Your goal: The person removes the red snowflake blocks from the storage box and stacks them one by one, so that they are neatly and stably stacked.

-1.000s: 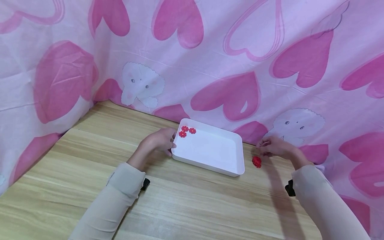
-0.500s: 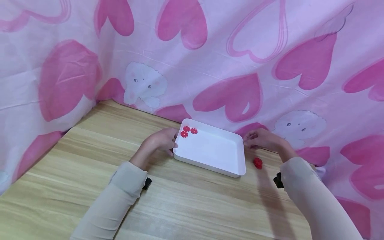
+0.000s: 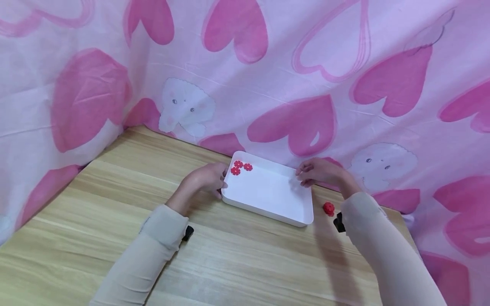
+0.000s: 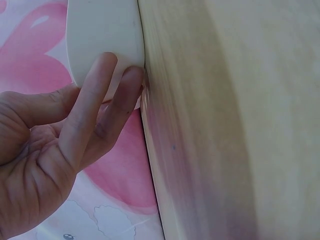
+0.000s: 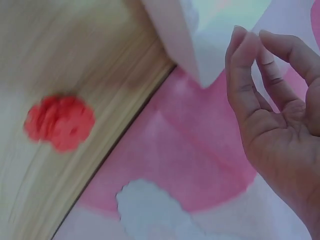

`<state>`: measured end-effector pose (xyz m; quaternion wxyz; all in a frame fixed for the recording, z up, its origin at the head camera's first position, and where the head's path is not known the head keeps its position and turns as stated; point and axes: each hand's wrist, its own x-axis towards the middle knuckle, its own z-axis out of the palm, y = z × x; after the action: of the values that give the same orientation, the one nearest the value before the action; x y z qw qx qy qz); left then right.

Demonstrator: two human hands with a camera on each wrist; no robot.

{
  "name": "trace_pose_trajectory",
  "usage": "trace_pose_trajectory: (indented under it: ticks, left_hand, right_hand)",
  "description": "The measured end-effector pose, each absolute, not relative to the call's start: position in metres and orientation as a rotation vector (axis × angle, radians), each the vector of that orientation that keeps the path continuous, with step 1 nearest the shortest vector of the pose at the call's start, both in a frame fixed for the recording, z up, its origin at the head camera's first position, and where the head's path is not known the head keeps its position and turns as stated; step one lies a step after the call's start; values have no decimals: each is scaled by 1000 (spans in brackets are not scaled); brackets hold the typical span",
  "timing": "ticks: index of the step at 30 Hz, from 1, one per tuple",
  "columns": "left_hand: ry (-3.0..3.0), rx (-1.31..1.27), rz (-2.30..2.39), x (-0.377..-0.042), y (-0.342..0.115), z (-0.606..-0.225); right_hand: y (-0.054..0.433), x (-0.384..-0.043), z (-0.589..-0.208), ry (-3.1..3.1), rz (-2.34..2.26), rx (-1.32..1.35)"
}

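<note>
A shallow white tray [image 3: 268, 209] sits on the wooden table, with 3 red flower-shaped pieces [image 3: 238, 167] lying flat in its far left corner. My left hand [image 3: 209, 177] holds the tray's left end; in the left wrist view its fingers [image 4: 95, 85] lie against the outer wall. Over the tray's far right corner is my right hand [image 3: 319, 171], thumb and fingertips brought together. In the right wrist view I cannot tell whether anything is between those fingertips [image 5: 247, 45]. A small red heap of flower-shaped pieces [image 3: 328, 208] lies on the table right of the tray.
A pink curtain [image 3: 214, 119] with hearts and cartoon animals hangs along the back and left edges of the wooden table [image 3: 237, 259]. Its folds come close behind the tray. A black wrist mount [image 3: 339, 222] on my right sleeve is just beside the red heap.
My right hand has moved left, from beside the red heap to over the tray's far right corner. My left hand stays on the tray's left end. The view has shifted slightly.
</note>
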<state>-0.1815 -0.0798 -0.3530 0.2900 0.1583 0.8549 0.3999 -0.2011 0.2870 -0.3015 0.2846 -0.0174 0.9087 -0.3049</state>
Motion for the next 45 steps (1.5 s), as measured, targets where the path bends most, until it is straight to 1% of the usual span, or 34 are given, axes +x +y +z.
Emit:
trace_pose_trajectory:
  ticks: [6, 13, 16, 24, 32, 39, 45]
  left_hand:
    - [2268, 425, 1082, -181, -79, -354]
    - [2252, 401, 1102, -178, -79, -351]
    - [2252, 403, 1097, -178, -77, -351]
    - [2238, 402, 1101, -180, -71, -348]
    - [2247, 373, 1082, -177, -68, -345]
    - [2260, 379, 1066, -174, -65, -343]
    - [2256, 384, 1058, -172, -63, -340]
  right_hand:
    - [261, -211, -312, 2361, -906, -25]
    - [230, -219, -313, 2360, -862, -73]
    - [221, -224, -314, 2373, -823, -52]
    - [200, -232, -314, 2399, -757, 3]
    - [185, -236, -312, 2414, -732, -34]
    - [172, -240, -318, 2421, -729, -56]
    - [157, -242, -322, 2430, -708, -136]
